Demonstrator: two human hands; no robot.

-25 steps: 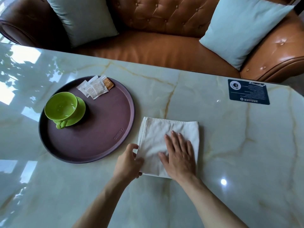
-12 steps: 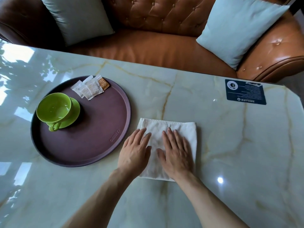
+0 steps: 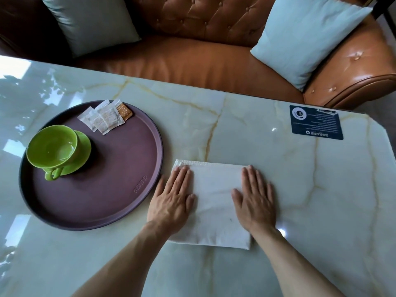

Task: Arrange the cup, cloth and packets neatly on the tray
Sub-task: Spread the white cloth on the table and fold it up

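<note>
The left hand (image 3: 171, 200) lies flat on the left side of the white cloth (image 3: 214, 202). Its fingers are straight and close together, and its fingertips almost reach the far edge of the cloth. The right hand (image 3: 255, 200) lies flat on the right side of the cloth, with its fingers straight too. Both hands press down on the cloth and hold nothing. A bare strip of cloth shows between them.

The cloth is folded into a neat block. It lies on the bench (image 3: 278, 172), not on the tray. Its left edge is just beside the rim of the tray.

The tray (image 3: 107, 179) is round and dark purple. It sits to the left of the hands. A green cup (image 3: 52, 147) stands on a green saucer (image 3: 82, 151) on the left part of the tray. The cup handle points toward the person. A few small packets (image 3: 105, 117) lie in a little fan at the far edge of the tray. Most are white, and one is orange.

The bench top is shiny pale marble with yellow lines. A dark blue card (image 3: 315, 122) lies near its far right corner. Behind the bench is a brown leather sofa (image 3: 203, 61) with two pale blue cushions (image 3: 304, 37).
</note>
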